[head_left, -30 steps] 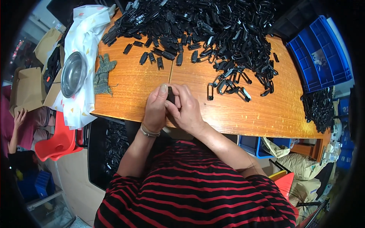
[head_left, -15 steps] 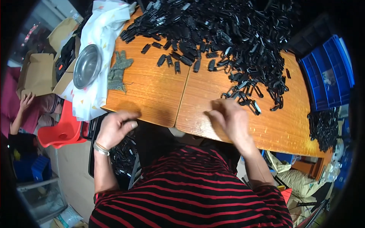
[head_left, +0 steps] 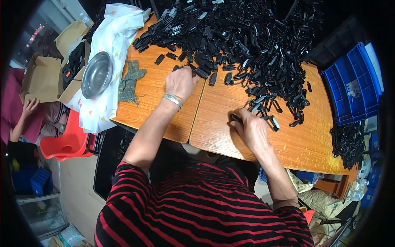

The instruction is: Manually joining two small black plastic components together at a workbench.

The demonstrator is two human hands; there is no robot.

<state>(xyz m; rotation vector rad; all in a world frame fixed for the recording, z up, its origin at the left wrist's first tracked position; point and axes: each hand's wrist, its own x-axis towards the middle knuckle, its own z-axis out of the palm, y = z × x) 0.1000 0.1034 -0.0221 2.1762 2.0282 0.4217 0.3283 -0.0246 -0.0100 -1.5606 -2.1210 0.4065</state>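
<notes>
One heap of black plastic parts (head_left: 230, 39) is lying on the surface (head_left: 218, 127), seemingly spread for easy reach. Left hand (head_left: 180, 84) is covering its near-left fringe, finger state untellable; right hand (head_left: 252, 129), at the heap's near side, is clamping fingers on one black piece (head_left: 236, 118).

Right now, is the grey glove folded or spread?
Spread: the glove lies flat on the table, thumb jutting right, cuff toward the near edge.

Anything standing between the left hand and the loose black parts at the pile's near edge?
Nothing visible does: the left hand is right at the loose black parts. The grey glove lies off to its left. Fingertip contact is hidden.
</notes>
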